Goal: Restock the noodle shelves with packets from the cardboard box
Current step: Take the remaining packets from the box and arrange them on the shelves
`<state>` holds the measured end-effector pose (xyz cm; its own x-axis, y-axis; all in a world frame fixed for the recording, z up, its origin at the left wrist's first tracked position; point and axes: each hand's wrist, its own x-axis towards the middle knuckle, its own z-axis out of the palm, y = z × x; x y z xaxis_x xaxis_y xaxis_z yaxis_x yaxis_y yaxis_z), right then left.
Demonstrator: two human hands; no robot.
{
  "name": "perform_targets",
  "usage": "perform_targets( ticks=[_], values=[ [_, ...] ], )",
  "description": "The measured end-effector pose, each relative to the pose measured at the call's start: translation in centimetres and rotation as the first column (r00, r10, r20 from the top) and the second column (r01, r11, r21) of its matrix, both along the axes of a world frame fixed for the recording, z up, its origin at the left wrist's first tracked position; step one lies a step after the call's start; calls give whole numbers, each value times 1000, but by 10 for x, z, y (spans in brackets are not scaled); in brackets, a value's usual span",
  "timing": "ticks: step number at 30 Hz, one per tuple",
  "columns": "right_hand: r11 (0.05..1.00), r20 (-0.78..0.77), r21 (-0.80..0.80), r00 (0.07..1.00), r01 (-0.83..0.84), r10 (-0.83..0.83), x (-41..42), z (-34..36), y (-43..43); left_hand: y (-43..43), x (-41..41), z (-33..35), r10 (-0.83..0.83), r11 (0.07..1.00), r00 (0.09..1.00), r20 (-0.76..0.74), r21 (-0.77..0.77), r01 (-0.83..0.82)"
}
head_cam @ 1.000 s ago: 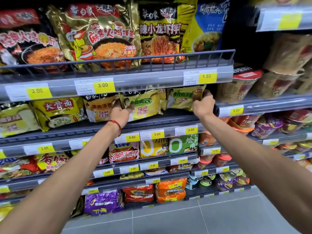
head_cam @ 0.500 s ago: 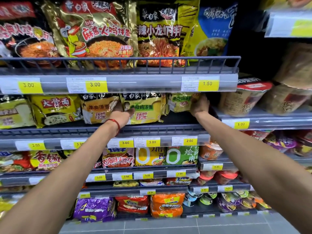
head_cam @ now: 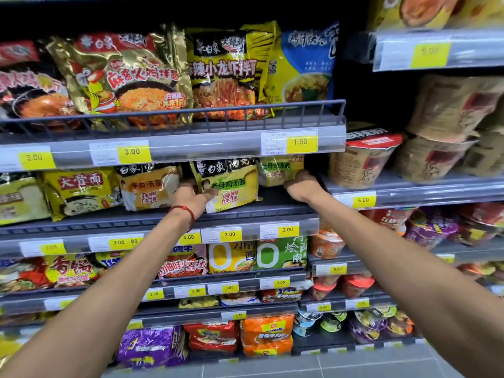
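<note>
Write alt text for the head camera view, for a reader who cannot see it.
Two bare arms reach into a shop's noodle shelves: the left hand touches a yellow and black noodle packet on the second shelf, the right hand a greenish packet beside it. More packets fill the other shelves, and noodle cups stand at right.

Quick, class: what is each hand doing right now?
Left hand: gripping the yellow noodle packet.
Right hand: on the smaller yellow packet; grip cannot be told.
</note>
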<state>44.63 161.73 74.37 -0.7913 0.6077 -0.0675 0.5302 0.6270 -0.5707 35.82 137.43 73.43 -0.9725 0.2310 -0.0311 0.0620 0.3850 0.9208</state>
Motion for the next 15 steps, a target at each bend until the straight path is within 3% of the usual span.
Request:
perform_targets(
  ticks=[4,9,12,15],
  values=[
    [995,52,53,996,-78,76,35,4,-11,29,10,3,-20,1000,999,25,-9,20],
    [951,-9,159,963,-264,268,63,-10,-6,81,23,4,-59,998,994,93,-11,60],
    [941,-32,178,954,-288,297,73,-11,-4,105,23,0,-116,990,993,0,-78,115],
    [936,-55,205,951,-287,303,77,-14,-3,125,17,1,-114,967,984,-140,-244,77]
  ],
)
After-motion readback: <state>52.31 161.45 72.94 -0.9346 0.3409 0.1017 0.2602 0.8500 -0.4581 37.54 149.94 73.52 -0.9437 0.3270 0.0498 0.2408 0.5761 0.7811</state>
